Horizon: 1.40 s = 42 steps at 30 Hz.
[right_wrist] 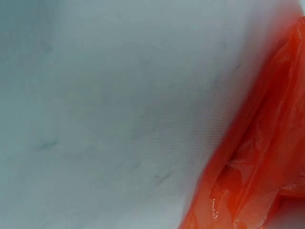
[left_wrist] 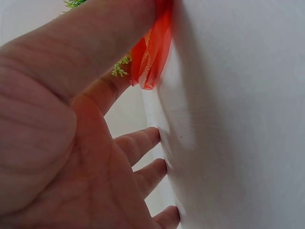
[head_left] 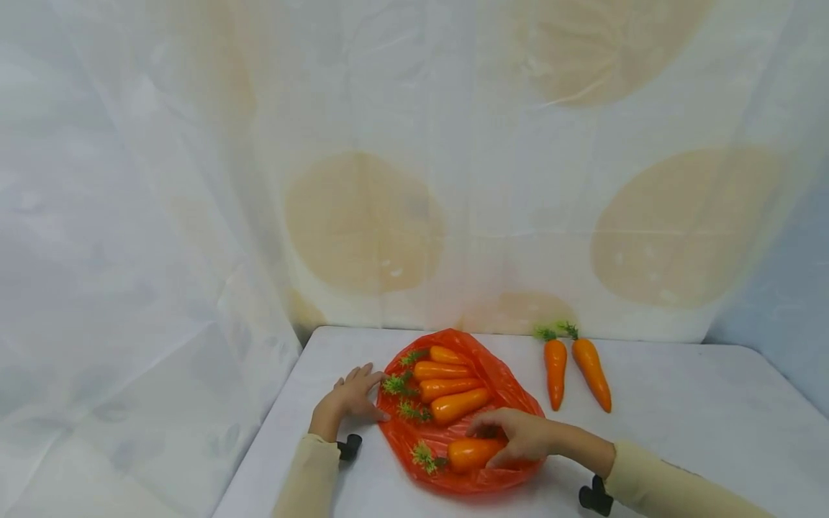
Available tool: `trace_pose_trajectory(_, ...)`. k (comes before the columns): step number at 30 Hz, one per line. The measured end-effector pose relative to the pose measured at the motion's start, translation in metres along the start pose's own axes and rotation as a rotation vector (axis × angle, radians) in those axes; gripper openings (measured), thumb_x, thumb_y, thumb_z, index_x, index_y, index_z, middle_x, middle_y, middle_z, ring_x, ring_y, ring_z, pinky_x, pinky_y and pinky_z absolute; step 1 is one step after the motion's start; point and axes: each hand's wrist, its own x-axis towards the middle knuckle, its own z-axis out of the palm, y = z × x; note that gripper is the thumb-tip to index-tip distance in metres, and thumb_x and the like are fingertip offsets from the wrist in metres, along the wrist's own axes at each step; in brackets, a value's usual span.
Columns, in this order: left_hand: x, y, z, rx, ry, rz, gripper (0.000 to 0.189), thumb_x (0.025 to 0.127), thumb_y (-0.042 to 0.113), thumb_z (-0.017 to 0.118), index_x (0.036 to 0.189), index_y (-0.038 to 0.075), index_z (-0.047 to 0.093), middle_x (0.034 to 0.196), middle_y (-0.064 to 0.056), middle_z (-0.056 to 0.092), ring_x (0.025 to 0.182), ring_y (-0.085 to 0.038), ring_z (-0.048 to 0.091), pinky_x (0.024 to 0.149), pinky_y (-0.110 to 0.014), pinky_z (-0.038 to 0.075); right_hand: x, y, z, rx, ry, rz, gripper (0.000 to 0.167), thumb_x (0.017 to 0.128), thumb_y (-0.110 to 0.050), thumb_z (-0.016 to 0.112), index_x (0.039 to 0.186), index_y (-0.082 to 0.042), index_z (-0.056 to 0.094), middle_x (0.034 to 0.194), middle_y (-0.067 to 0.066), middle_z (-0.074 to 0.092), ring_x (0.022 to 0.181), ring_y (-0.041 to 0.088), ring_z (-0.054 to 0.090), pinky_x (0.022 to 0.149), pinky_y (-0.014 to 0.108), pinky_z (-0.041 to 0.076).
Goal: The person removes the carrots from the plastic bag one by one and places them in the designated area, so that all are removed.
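Nearest carrot [head_left: 469, 455], one: orange, glossy, lying on the near side inside the opened red plastic bag [head_left: 508, 385], its green tuft [head_left: 425, 457] pointing left; the thumb and fingers of the right hand [head_left: 521, 435] are curled round the body toward its right end. Handling, by judgement: light, stiff, probably a moulded model, smooth enough to slip; best taken round the thick middle, the tuft being the weaker part. Container, one: the bag, thin and crinkled, soft, likely to shift or fold under a light pull, its rim spread wide on the desk [head_left: 680, 417]. Contents, besides the nearest carrot: four carrots [head_left: 451, 388] in a row at the far side, tufts likewise to the left. Left hand [head_left: 351, 396]: at the bag's left rim, fingers released and loosely spread, thumb and forefinger apart, three fingertips resting on the desk. Outside the bag, to the right: a pair of carrots [head_left: 555, 373], tufts away from the person. Behind: a pale hanging sheet [head_left: 518, 216] with tan round patches.
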Motion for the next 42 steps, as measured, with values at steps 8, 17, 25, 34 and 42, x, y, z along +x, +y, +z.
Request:
trace_pose_trajectory(8,-0.003,0.000,-0.001,0.007,0.005,0.023,0.073,0.075,0.039,0.084,0.138,0.022,0.054,0.160,-0.019,0.028,0.147,-0.045,0.020,0.114,-0.072,0.013,0.010,0.017,0.005,-0.040,-0.005,0.015,0.039,0.083,-0.016,0.079,0.117,-0.028,0.066,0.115,-0.014,0.064,0.106,0.008,0.056,0.105,0.044,0.048)
trace_pose_trajectory(17,-0.003,0.002,-0.003,0.020,0.015,0.035,0.073,0.075,0.041,0.084,0.139,0.022,0.053,0.160,-0.020,0.027,0.147,-0.046,0.020,0.115,-0.071,0.013,0.002,-0.004,-0.002,-0.125,-0.027,0.006,0.036,0.083,-0.016,0.079,0.116,-0.024,0.066,0.110,-0.016,0.064,0.099,0.002,0.055,0.100,0.034,0.050)
trace_pose_trajectory(25,-0.001,0.000,-0.001,0.003,0.003,0.030,0.071,0.076,0.041,0.084,0.138,0.024,0.054,0.161,-0.018,0.026,0.148,-0.044,0.019,0.116,-0.070,0.012,0.001,-0.008,-0.003,-0.103,-0.015,-0.027,0.031,0.083,-0.014,0.079,0.107,-0.025,0.064,0.102,-0.014,0.062,0.091,0.004,0.054,0.087,0.019,0.049)
trace_pose_trajectory(34,-0.002,0.000,0.002,0.006,-0.009,0.016,0.072,0.075,0.042,0.084,0.138,0.024,0.054,0.161,-0.018,0.027,0.148,-0.044,0.020,0.116,-0.070,0.013,-0.003,-0.011,-0.006,-0.083,0.028,-0.062,0.033,0.084,-0.026,0.080,0.113,-0.030,0.065,0.105,-0.015,0.065,0.093,0.005,0.057,0.087,0.019,0.050)
trace_pose_trajectory(42,0.002,-0.003,0.001,0.024,0.008,0.041,0.072,0.075,0.041,0.084,0.138,0.023,0.054,0.161,-0.018,0.027,0.148,-0.044,0.020,0.114,-0.072,0.014,-0.011,-0.018,-0.018,-0.118,0.129,-0.045,0.042,0.084,-0.031,0.079,0.123,-0.027,0.063,0.111,-0.014,0.064,0.095,0.006,0.057,0.086,0.020,0.051)
